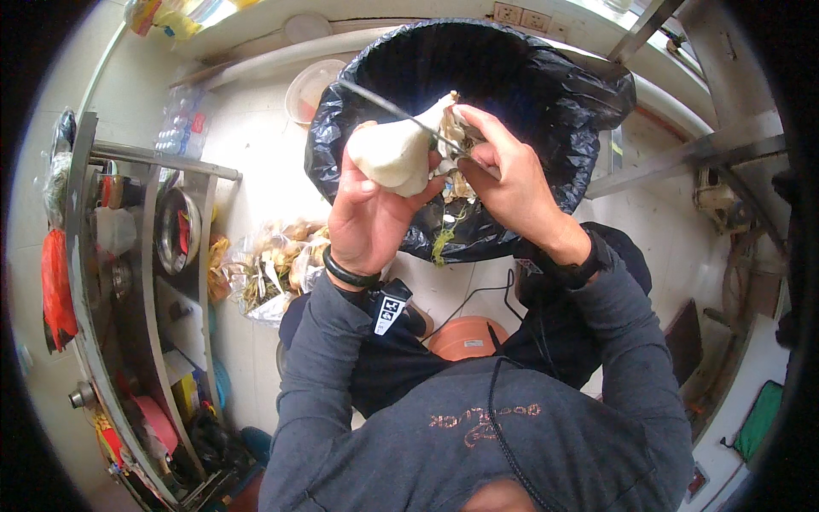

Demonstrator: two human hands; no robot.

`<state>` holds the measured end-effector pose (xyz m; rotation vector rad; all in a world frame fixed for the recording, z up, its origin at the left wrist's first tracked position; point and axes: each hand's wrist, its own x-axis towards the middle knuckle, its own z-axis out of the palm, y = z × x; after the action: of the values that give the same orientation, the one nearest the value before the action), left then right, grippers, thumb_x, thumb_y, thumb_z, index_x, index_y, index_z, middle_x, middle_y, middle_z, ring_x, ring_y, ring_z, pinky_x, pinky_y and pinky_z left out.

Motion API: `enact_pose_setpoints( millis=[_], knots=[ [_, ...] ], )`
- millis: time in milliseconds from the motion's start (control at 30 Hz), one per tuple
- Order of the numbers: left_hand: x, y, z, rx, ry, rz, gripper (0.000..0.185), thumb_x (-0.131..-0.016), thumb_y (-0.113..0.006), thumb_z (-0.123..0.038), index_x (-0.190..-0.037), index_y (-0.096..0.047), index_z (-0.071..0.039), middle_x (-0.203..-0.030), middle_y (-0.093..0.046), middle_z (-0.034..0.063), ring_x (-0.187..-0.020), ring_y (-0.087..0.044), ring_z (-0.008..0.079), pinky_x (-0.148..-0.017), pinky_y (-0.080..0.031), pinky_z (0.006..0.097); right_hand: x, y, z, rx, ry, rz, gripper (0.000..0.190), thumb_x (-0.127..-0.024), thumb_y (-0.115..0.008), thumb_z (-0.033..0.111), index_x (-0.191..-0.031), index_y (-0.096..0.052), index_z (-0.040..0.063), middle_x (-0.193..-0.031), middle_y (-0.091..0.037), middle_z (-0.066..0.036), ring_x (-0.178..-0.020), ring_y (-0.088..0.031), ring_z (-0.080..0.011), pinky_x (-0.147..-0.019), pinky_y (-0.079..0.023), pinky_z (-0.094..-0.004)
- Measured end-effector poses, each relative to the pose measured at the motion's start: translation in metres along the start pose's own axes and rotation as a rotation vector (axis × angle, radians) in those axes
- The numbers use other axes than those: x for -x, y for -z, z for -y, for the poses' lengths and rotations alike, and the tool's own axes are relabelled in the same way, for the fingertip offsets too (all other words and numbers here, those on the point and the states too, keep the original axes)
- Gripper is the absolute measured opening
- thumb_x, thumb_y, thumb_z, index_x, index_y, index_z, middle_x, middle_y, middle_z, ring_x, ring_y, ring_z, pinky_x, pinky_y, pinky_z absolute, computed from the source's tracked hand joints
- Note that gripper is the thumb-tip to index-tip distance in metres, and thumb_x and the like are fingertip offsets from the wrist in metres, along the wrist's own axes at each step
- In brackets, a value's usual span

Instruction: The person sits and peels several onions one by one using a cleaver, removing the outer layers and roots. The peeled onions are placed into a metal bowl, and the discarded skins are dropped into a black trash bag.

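Observation:
A large, pale, peeled root vegetable (391,153), which looks like a jicama, rests in my left hand (368,221), its narrow stem end pointing up and right. My right hand (521,185) grips a knife (384,105). The thin blade, seen nearly edge-on, slants across the vegetable's stem end. Loose peel hangs between that end and my right fingers, and partly hides them. Both hands are over a bin lined with a black plastic bag (326,150). Inside it lie peelings (457,189), and a green stringy scrap (441,246) hangs over its near edge.
Clear plastic bags of unpeeled brownish roots (275,275) lie on the floor left of the bin. A round plastic tub (310,93) stands behind them. A metal rack (80,192) fills the left side. Below my hands is an orange bucket (467,336); metal framing (691,160) stands at right.

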<state>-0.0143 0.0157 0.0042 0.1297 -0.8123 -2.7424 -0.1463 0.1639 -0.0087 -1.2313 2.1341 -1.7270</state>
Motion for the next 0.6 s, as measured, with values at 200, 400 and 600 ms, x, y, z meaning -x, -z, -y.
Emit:
enact_pose_setpoints(
  millis=[200,400,600],
  knots=[
    [-0.002,0.0,0.004,0.006,-0.07,0.064,0.071,-0.078,-0.063,-0.012,-0.144,-0.035,-0.021,-0.142,-0.047,0.0177,-0.119,-0.056,0.0448,-0.093,-0.053,0.0488,-0.006,0.004,0.007,-0.034,-0.085,0.06,0.068,-0.082,-0.064,0.0,-0.146,-0.041,0.01,-0.083,-0.069,-0.019,-0.078,-0.07,-0.0362,-0.067,-0.053,-0.0409],
    [-0.002,-0.007,-0.008,-0.252,-0.237,0.142,0.074,-0.074,-0.066,-0.011,-0.141,-0.038,-0.023,-0.142,-0.045,0.0167,-0.111,-0.061,0.0463,-0.082,-0.06,0.0489,-0.014,0.01,-0.002,-0.044,-0.231,0.112,0.067,-0.082,-0.064,-0.001,-0.145,-0.044,0.008,-0.092,-0.071,-0.018,-0.082,-0.072,-0.0244,-0.074,-0.054,-0.0374],
    [0.003,-0.014,-0.013,-0.161,-0.165,0.154,0.078,-0.074,-0.068,-0.01,-0.145,-0.037,-0.021,-0.138,-0.047,0.0169,-0.112,-0.061,0.0465,-0.086,-0.059,0.0498,-0.02,0.014,-0.02,-0.093,-0.241,-0.053,0.062,-0.083,-0.062,-0.003,-0.143,-0.048,0.008,-0.097,-0.07,-0.009,-0.082,-0.066,-0.0124,-0.075,-0.053,-0.0291]
  ],
)
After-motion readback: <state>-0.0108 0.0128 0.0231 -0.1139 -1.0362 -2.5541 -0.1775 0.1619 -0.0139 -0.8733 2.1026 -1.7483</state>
